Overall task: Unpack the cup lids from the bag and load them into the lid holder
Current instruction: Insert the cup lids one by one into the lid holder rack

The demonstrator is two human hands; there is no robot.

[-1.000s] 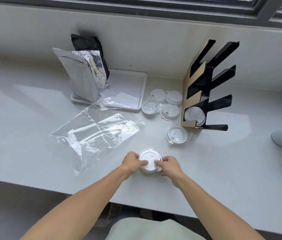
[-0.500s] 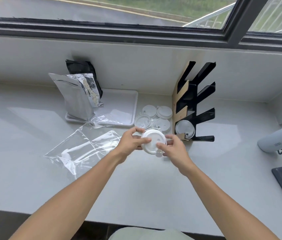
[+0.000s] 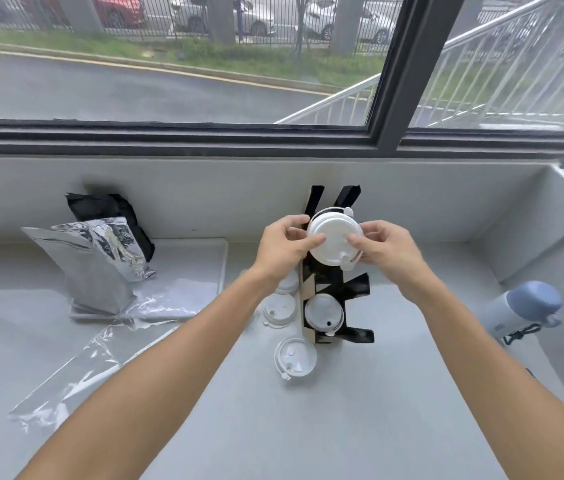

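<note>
counter: pale grey worktop under a window
empty bag: clear crinkled plastic bag lying flat at the near left
loose lid: 1 white round plastic cup lid on the worktop, just in front of the holder
holder: black slotted lid holder with a cardboard side, 1 white lid in its lowest slot
more lids: 2 white lids left of the holder, partly behind the left forearm
held stack: stack of white cup lids raised before the upper slots
left hand: fingers and thumb pinching the stack's left edge
right hand: fingers and thumb gripping its right edge
far left: silver foil pouch standing on a white tray
far right: grey-blue bottle on its side
</note>
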